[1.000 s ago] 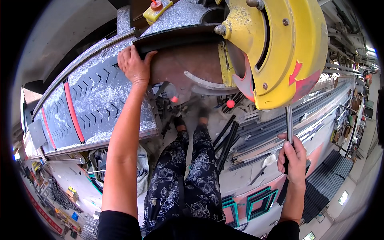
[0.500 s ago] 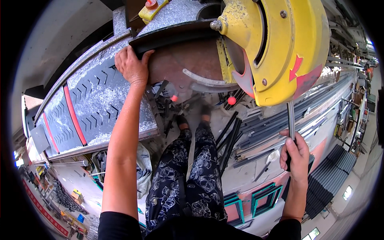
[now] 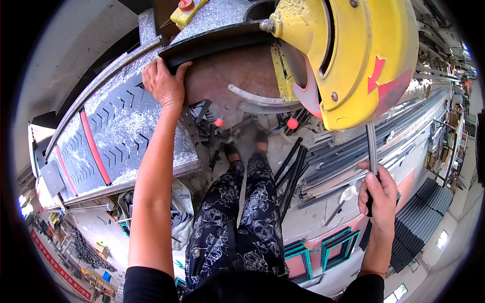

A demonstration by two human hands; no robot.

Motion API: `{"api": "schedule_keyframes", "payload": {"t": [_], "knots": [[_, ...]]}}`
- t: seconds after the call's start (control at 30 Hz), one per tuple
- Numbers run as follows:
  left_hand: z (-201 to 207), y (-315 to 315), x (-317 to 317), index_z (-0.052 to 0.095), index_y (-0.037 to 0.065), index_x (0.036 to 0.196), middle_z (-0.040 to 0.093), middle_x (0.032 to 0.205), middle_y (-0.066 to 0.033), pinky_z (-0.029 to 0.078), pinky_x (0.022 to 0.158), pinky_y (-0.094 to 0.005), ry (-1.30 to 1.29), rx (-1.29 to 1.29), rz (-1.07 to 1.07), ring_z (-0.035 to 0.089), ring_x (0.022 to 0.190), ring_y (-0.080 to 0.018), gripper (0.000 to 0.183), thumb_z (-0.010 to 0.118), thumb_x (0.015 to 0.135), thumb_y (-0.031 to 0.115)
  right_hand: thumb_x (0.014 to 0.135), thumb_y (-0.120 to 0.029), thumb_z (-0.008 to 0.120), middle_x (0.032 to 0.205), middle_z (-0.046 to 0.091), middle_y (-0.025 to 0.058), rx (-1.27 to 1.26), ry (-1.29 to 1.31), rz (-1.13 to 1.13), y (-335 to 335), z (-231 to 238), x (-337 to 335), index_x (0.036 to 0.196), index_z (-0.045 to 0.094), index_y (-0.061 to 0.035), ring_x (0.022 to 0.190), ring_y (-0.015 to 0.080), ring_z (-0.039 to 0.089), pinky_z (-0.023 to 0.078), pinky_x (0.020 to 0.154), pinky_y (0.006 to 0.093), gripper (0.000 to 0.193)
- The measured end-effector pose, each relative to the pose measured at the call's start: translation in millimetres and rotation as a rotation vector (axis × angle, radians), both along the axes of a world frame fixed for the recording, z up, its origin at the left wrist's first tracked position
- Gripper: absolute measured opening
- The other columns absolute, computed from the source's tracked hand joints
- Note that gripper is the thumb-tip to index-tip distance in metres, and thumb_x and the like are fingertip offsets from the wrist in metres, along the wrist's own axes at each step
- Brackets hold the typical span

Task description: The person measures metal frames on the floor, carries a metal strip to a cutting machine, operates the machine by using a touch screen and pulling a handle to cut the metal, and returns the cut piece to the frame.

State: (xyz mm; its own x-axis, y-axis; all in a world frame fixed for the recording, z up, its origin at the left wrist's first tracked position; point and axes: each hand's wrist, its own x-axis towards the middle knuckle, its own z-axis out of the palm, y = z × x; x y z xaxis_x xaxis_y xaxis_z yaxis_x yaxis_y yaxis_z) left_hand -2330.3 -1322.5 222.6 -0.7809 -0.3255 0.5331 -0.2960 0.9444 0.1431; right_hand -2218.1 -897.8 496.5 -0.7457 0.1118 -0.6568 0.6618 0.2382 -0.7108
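My left hand grips the left end of a long dark profile bar, its thumb lying along the near side. The bar rests across the brown saw table, and its right end reaches the yellow blade guard of a cutting saw. Below that guard a metal lever with a black grip sticks out toward me. Around this grip my right hand is closed. The guard hides most of the blade.
Left of the saw, a dust-covered bench carries red strips and rows of short dark marks. Dark offcuts lie on the floor by my feet. Long profiles are stacked to the right, and green-edged frames lie nearer me.
The view has shifted slightly. My right hand and the lever sit a little further right in the picture, while the guard is slightly higher. My left hand keeps its hold on the bar.
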Motion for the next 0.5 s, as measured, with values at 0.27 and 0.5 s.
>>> {"api": "schedule_keyframes", "payload": {"t": [0.27, 0.5], "knots": [[-3, 0, -1, 0.064, -0.001, 0.111, 0.063, 0.112, -0.0132, 0.033, 0.105, -0.0439, -0.006, 0.002, 0.001, 0.052, 0.114, -0.0325, 0.07, 0.073, 0.073, 0.058, 0.099, -0.023, 0.054, 0.056, 0.047, -0.0004, 0.009, -0.01, -0.001, 2, -10, 3, 0.117, 0.056, 0.0014, 0.041, 0.0064, 0.044, 0.032, 0.038, 0.0198, 0.03], [0, 2, -1, 0.064, 0.0, 0.111, 0.062, 0.113, -0.0128, 0.034, 0.102, -0.0434, -0.018, 0.0, 0.009, 0.051, 0.114, -0.0329, 0.067, 0.073, 0.075, 0.057, 0.099, -0.023, 0.054, 0.056, 0.047, -0.0006, 0.02, -0.009, 0.0, 2, -14, 3, 0.117, 0.056, 0.0012, 0.041, 0.0059, 0.044, 0.032, 0.038, 0.0198, 0.03]]}}
